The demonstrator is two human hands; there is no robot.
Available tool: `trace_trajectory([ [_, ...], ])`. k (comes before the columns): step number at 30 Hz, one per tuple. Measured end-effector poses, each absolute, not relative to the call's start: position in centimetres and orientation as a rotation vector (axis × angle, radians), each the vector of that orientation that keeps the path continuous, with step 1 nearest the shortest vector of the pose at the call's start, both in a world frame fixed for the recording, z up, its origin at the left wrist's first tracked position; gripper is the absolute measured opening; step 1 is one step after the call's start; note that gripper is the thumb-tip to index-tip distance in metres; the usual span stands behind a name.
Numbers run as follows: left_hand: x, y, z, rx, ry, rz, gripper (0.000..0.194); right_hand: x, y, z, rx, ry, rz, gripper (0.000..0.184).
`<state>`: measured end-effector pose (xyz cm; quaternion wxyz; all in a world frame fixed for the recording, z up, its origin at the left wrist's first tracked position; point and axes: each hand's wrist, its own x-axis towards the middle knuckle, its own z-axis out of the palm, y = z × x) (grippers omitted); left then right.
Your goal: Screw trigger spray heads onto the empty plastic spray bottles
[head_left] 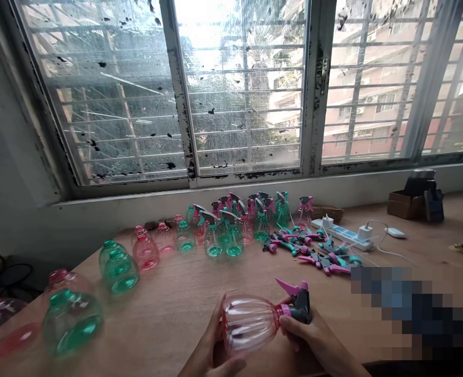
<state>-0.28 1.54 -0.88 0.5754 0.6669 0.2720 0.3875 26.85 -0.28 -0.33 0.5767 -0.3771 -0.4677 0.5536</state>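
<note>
A clear pink spray bottle [249,322] lies sideways in my two hands, its base to the left. My left hand [219,340] wraps round the base end. At the neck, my right hand [304,327] grips the pink collar of the black and pink spray head [300,303]. The spray head sits on the bottle's mouth; whether it is fully screwed on I cannot tell. Beyond my right hand lies a pile of loose pink, teal and black spray heads [313,248].
Bottles without heads, such as a green bottle [72,324] and a pink bottle [145,251], line the table's left side. Several assembled spray bottles [231,233] stand by the window wall. A power strip [343,235] with cables and a cardboard box [404,204] are at the right.
</note>
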Motion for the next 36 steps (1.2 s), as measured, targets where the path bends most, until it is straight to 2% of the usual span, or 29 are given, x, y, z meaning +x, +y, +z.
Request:
trace_trajectory([
  [7,-0.1,1.0,0.3,1.560,0.631,0.919,0.117,26.8,0.0,-0.8,-0.885,-1.095,1.304,0.049],
  [13,-0.1,0.5,1.2,1.536,0.653,0.906,0.095,26.7,0.0,-0.5,-0.874,-1.115,1.303,0.048],
  [20,-0.1,1.1,0.2,1.590,0.661,0.956,0.110,26.9,0.0,-0.7,-0.857,-1.147,1.288,0.047],
  [32,-0.1,1.0,0.6,1.558,0.657,0.907,0.099,26.9,0.1,-0.7,-0.889,-1.161,1.282,0.050],
  [36,-0.2,1.5,-0.3,1.601,0.672,0.950,0.106,27.0,0.1,-0.5,-0.911,-1.179,1.271,0.047],
])
